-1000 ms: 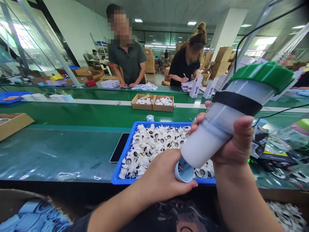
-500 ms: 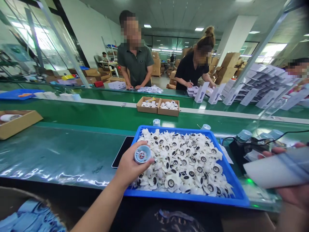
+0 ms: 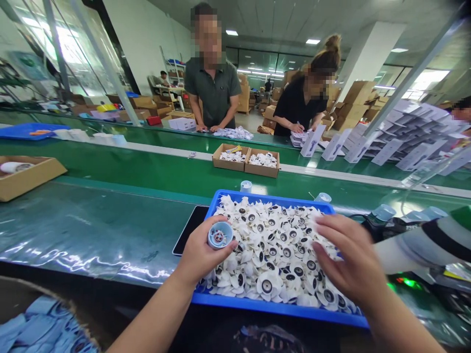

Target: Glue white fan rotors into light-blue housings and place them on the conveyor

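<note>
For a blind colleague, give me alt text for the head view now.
The left hand holds a round blue plastic cup containing small parts; the open right hand is over a rectangular blue plastic tray of white bladed wheels.

Impellers (image 3: 272, 255) lie in the near tray (image 3: 272, 307); left of it, a slab (image 3: 190, 226); right, a bottle (image 3: 412, 249); farther, two cartons (image 3: 262, 170).

The right hand (image 3: 351, 260) has released the translucent white plastic cylinder with the green cap (image 3: 405, 251). It now hovers above the white, dark-hubbed fan wheels (image 3: 267, 284).
</note>
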Tool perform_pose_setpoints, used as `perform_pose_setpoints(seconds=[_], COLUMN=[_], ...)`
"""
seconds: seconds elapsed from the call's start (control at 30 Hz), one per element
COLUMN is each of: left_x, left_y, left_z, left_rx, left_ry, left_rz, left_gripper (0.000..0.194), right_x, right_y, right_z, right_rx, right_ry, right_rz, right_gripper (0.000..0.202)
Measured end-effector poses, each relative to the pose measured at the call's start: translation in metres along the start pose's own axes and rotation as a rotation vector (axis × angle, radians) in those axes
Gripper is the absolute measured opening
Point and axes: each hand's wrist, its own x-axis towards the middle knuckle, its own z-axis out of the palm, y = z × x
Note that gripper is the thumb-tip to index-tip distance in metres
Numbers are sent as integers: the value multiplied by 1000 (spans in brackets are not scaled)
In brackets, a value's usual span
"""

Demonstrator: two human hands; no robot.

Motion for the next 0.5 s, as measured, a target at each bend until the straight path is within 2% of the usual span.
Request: perform_pose_setpoints(seconds=[0.07,0.1,0.2,0.27,0.4,0.5], left_x=[0,0,0,0,-1,0], left_y=[1,2,6,7,9,10], left_z=[0,0,-1,-2,-3,-3], left_rx=[14,18,9,-7,-27,-37], left_ry=[-7,-6,7,11,1,20], left_rz=[16,25,27,21,27,26], left_gripper=[47,46,46,45,44,45], right_x=[41,58,91,99,101,100], right_y=[-3,-2,7,13,19,16], right_z=[39,59,109,130,146,136], right_rx=[-48,-52,-48,-26,132,388], right_ry=[-347,-428,-537,-562,-573,-544], right_rz=[23,38,94,167,361,524], right_gripper=[29,28,22,16,21,22])
